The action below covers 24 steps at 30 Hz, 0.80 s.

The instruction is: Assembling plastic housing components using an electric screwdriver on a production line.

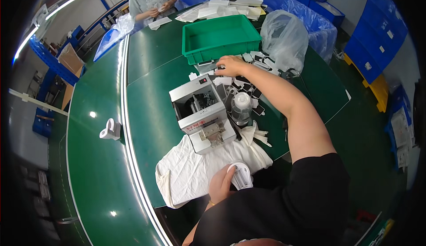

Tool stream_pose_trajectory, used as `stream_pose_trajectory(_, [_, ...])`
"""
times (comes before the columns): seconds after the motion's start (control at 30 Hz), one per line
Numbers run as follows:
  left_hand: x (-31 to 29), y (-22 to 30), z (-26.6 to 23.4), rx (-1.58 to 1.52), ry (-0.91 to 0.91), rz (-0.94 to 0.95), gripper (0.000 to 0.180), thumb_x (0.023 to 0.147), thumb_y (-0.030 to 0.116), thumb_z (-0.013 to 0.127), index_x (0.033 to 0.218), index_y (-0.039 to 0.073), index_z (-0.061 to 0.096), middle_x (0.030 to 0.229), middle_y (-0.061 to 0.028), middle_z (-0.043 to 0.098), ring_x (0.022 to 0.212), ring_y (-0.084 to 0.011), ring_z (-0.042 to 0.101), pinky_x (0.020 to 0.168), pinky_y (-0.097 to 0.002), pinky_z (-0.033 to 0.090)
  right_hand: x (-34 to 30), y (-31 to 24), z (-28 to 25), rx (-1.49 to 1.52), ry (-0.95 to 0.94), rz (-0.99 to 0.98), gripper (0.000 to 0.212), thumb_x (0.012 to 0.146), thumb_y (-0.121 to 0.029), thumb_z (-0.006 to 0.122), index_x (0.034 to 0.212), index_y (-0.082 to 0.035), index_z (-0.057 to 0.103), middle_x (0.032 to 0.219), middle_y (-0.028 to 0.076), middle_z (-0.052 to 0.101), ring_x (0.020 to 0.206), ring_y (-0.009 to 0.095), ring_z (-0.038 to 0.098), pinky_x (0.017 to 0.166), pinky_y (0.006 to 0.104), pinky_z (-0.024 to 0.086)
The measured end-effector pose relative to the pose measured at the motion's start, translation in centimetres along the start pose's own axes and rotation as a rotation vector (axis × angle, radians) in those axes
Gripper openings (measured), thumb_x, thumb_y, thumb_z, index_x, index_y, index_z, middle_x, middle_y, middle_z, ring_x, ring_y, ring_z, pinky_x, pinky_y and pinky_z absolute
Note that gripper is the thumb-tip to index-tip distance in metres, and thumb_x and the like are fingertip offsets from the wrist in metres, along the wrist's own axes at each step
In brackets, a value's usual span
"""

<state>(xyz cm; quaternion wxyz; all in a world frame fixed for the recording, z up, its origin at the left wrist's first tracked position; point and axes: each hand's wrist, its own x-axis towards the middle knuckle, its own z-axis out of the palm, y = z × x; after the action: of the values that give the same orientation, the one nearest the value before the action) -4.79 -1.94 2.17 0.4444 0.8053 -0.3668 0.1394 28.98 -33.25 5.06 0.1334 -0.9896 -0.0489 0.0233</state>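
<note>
My left hand (218,186) is closed around a white plastic housing (242,176) with a hollow, ribbed inside, held low in front of my body. My right arm stretches far across the table. Its hand (231,66) is bent down among loose parts beside the green tray, fingers curled together; what they pinch, if anything, is hidden. Between the hands stands a grey metal machine (202,113), its open top showing small dark pieces. A clear plastic jar (242,108) stands right of it. Small white and black parts (242,84) lie scattered behind the jar.
A white cloth (191,170) lies before the machine. The green tray (222,57) and a clear plastic bag (286,35) are at the back. Another white housing (111,130) stands on the green surface (95,175) left of the metal rail. A person (153,2) works at the far end.
</note>
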Motion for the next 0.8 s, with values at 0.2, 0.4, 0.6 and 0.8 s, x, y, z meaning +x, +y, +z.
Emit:
stream_pose_trajectory(0.2, [0.4,-0.2,-0.4,0.008,-0.068,0.034,0.076,0.071,0.026,0.077,0.136,-0.002,0.05,0.126,-0.0249,0.06,0.108,-0.0426,0.061,0.091,-0.0457,0.048,-3.8,3.3,0.2,-0.01,0.094,0.013,0.058,0.089,-0.059,0.054,0.135,-0.024,0.061,0.152,0.011,0.044,0.142,0.033,0.036,0.114,0.0541,0.029])
stream_pose_trajectory(0.4, [1.4,0.6,-0.8,-0.006,-0.04,0.033,0.082,0.067,0.029,0.081,0.136,-0.002,0.049,0.125,-0.0248,0.06,0.106,-0.0425,0.061,0.089,-0.0458,0.05,-7.9,2.5,-1.0,0.066,0.071,-0.032,0.051,0.093,-0.05,0.057,0.131,-0.015,0.063,0.149,0.017,0.046,0.139,0.035,0.04,0.113,0.0432,0.034])
stream_pose_trajectory(0.6, [0.4,0.4,-0.5,0.017,-0.041,0.004,0.087,0.06,0.028,0.086,0.134,0.0,0.051,0.125,-0.0216,0.061,0.109,-0.0392,0.061,0.091,-0.0434,0.049,-8.7,1.9,-4.7,0.125,-0.004,0.004,0.053,0.091,-0.054,0.057,0.125,-0.014,0.067,0.126,0.017,0.064,0.119,0.034,0.059,0.101,0.0418,0.046])
stream_pose_trajectory(0.8, [0.2,0.2,0.0,0.047,-0.023,-0.004,0.077,0.065,0.038,0.083,0.128,0.001,0.058,0.12,-0.0203,0.063,0.106,-0.0376,0.063,0.09,-0.0428,0.05,-6.1,9.4,-3.6,0.101,0.247,0.379,0.066,0.085,-0.064,0.058,0.14,-0.025,0.056,0.143,0.015,0.052,0.13,0.035,0.051,0.107,0.0449,0.041])
